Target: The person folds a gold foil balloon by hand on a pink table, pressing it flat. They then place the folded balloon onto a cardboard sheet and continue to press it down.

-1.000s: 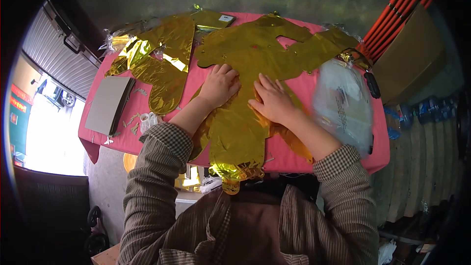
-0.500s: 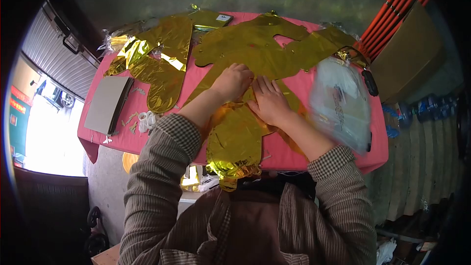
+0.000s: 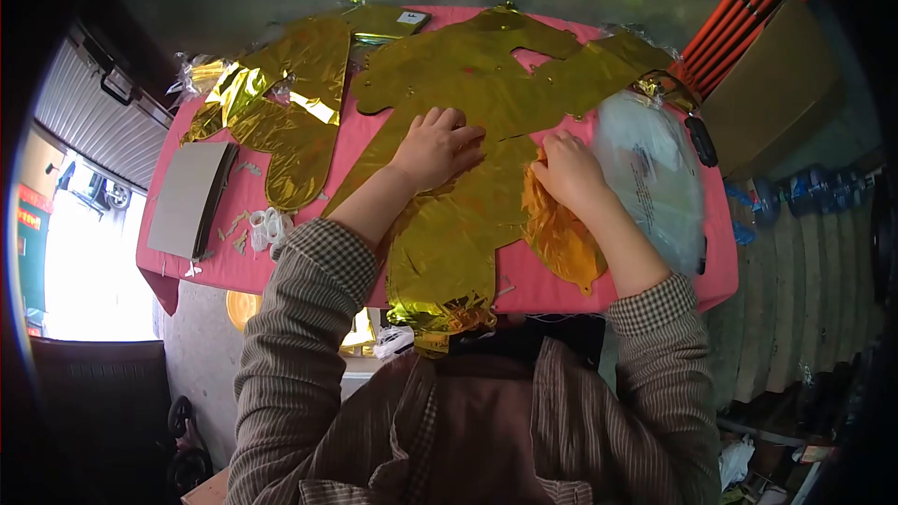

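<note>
The gold foil sheet (image 3: 440,257) lies spread over the middle of the pink-covered table (image 3: 718,252), its near end overhanging the front edge. The left hand (image 3: 436,145) rests on the sheet, palm down, with fingers partly bent and loosely spread, clasping nothing. The right hand (image 3: 569,168) is set against the orange foil flap (image 3: 564,238), fingers curled (whether they pinch the foil cannot be told). A clear plastic bag (image 3: 645,192) lies beside the right hand; a second gold foil piece (image 3: 301,150) lies farther left.
</note>
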`<move>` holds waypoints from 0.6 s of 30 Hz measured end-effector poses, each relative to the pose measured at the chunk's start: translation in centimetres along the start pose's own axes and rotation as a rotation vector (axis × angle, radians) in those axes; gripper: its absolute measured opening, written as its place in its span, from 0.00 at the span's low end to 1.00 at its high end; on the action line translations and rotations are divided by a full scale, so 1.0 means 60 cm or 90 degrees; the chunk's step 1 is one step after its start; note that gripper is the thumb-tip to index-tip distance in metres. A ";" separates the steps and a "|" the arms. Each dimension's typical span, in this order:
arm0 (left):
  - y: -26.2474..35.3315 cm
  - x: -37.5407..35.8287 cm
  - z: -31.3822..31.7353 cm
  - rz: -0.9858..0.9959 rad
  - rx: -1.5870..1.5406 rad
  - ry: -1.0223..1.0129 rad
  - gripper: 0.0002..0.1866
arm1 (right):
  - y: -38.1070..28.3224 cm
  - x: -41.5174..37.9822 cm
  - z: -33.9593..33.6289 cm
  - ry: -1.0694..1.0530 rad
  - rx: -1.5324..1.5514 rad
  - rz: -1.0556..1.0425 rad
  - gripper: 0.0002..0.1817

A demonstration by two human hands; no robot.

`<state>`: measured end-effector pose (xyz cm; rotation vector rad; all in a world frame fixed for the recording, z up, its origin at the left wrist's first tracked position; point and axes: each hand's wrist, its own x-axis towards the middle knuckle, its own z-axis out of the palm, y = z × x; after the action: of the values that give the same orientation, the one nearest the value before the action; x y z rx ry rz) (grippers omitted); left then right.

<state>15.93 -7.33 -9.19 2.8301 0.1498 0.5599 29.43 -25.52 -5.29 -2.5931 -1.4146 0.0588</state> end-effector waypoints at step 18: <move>0.000 0.000 0.000 0.002 0.070 -0.026 0.21 | 0.034 0.021 -0.024 -0.165 0.419 0.055 0.10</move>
<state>15.94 -7.32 -9.19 2.9471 0.1743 0.5084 32.01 -25.74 -4.16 -2.1328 -1.0973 0.7581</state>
